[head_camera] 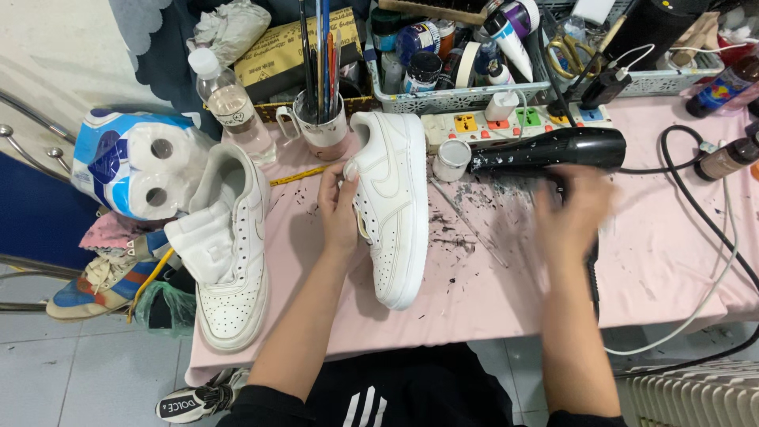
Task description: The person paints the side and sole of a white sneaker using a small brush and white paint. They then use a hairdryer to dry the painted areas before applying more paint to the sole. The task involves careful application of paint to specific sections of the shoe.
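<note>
Fingers of the left hand (338,207) pinch a smooth white leather sneaker (393,207); blurred right hand (571,212) grips a glossy black hairdryer (545,150).

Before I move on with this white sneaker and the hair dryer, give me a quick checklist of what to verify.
1. Left hand steadying the white sneaker, which stands on its side: ok.
2. Right hand firmly on the hair dryer handle: cannot tell, the hand is blurred.
3. Dryer nozzle aimed at the sneaker: not ok, the small white cup stands between them.
4. Dryer plugged into the power strip: cannot tell.
5. Second white sneaker fully on the pink table: not ok, its toe overhangs the front edge.
6. Water bottle capped: ok.
</note>
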